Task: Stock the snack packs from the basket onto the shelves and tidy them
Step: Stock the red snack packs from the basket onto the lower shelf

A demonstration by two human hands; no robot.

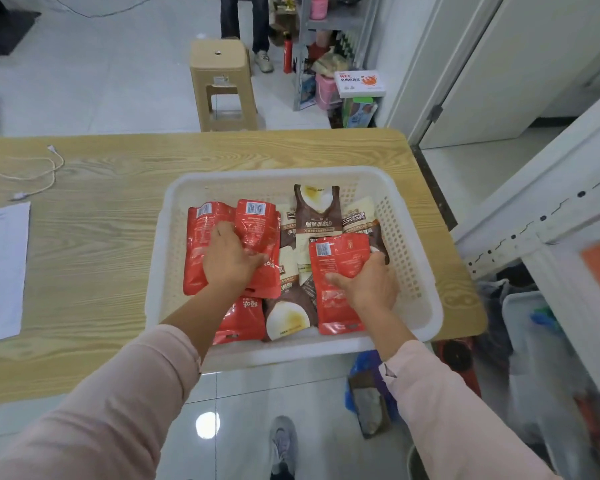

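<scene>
Two hands work inside the white basket (326, 173): the left hand (229, 261) grasps a red snack pack (257, 226), the right hand (371, 289) clutches another red pack (340, 261) above brown packs (317, 216). Picking is under way; next, probably, both get lifted clear towards the white shelves (534, 220) at right. The basket overhangs a wood-grain worktop (101, 237); a beige stool (222, 81) stands on the tiled floor (118, 64).

White perforated basket (409, 237) at the wooden table's (101, 237) near edge, holding red snack packs (201, 244) and brown-and-white snack packs (317, 209), flat and overlapping.
</scene>
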